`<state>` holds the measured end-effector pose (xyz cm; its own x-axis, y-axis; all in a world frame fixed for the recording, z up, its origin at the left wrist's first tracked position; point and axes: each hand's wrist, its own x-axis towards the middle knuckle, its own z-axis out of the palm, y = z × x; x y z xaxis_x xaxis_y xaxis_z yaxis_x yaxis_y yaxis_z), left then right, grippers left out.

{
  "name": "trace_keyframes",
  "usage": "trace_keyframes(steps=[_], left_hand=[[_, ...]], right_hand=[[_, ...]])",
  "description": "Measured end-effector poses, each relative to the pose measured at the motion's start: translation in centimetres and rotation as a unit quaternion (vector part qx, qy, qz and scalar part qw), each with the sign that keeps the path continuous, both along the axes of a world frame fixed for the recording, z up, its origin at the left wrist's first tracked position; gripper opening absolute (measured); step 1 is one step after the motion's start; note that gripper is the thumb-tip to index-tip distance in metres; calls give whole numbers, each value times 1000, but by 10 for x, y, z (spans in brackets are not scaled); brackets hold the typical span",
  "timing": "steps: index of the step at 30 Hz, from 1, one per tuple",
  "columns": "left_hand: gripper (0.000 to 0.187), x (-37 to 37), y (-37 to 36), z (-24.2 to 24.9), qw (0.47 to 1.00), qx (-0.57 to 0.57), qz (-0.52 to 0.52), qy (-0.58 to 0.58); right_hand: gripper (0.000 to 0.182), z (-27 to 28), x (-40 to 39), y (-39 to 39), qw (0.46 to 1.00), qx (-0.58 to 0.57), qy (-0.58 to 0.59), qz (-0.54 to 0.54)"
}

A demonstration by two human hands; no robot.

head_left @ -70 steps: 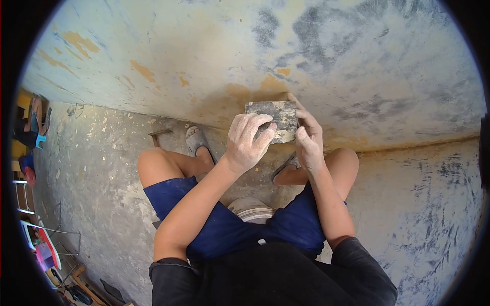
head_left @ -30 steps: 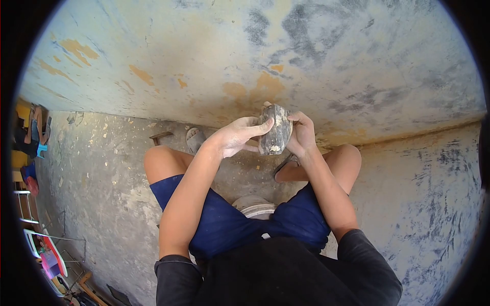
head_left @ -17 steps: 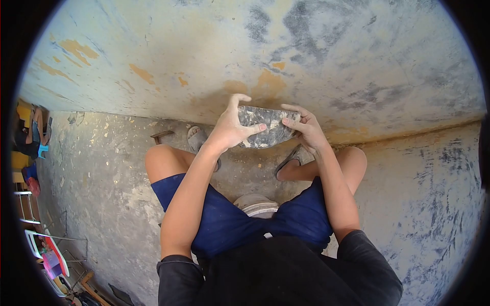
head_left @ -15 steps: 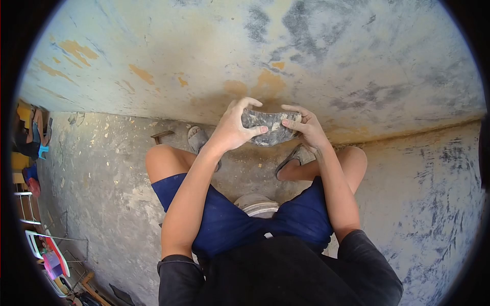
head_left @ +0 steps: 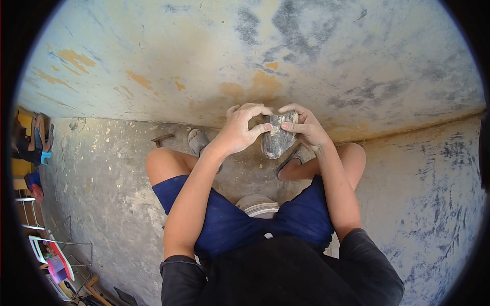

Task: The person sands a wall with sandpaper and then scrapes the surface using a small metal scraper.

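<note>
A dark grey, curved sheet smeared with white dust, which looks like worn sandpaper (head_left: 278, 140), is held up in front of the wall. My right hand (head_left: 309, 130) pinches its right side, thumb on the near face and fingers curled over the top. At the upper left edge, the thumb and fingertips of my left hand (head_left: 240, 130) close on the sheet. Pale dust coats the fingers of both hands. The back of the sheet is hidden.
A patchy plastered wall (head_left: 178, 46) rises just beyond my hands. A small wooden-handled tool (head_left: 162, 138) lies on the concrete floor (head_left: 112, 178) by its foot. I sit on a round pale seat (head_left: 258, 204). Chairs and a person's legs (head_left: 38, 130) show far left.
The sheet was stretched wide between both hands; now it looks narrower and hangs lower at the left. My left hand has shifted its grip toward the right one.
</note>
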<state>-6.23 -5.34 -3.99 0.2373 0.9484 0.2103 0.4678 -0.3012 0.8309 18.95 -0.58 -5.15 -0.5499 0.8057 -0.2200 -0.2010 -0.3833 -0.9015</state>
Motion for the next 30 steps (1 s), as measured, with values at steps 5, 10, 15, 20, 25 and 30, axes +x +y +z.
trace_keyframes(steps=[5,10,15,20,25,30], left_hand=[[23,-8,4,17,991,-112,-71,-33],[23,-5,1,15,977,-181,-96,-52],[21,1,5,18,969,-214,-122,-21],[22,-2,8,12,966,-216,-138,-25],[20,-5,11,15,959,-237,-140,-72],[17,-6,12,11,963,-209,-117,-122]], right_hand=[[33,9,9,10,996,24,-60,54],[25,38,-1,16,906,313,-234,165],[27,40,-11,20,867,323,-292,241],[30,49,-10,23,865,260,-300,307],[32,41,-12,16,907,217,-225,283],[26,44,-14,11,923,194,-231,241]])
